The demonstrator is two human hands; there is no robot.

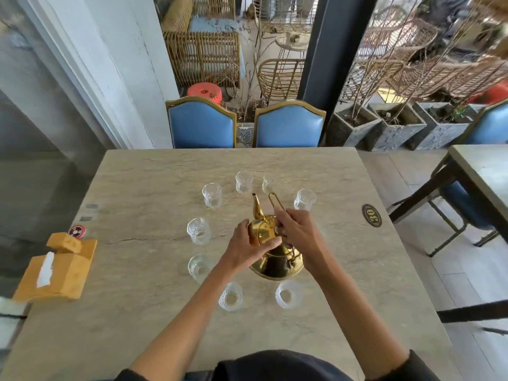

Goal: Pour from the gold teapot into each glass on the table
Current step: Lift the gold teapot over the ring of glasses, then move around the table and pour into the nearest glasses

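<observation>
Gold teapot sits on table, spout aimed away from me. Polished metal, likely slick; heavy if full. Thin wire handle looks stiff, so best hold there, with lid steadied. Glasses ringing teapot are small, fragile, tippy. My right hand curls tight round handle's lower part. My left hand cups teapot's shoulder, thumb across lid.

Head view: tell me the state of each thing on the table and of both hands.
Gold metal teapot: held in both hands, spout pointing away.
Eight clear textured glasses: upright, ringed round teapot; fill unclear.
Wooden tissue box: tissue sticking from slot.
Left hand: grips teapot's top.
Right hand: grips wire handle.
</observation>
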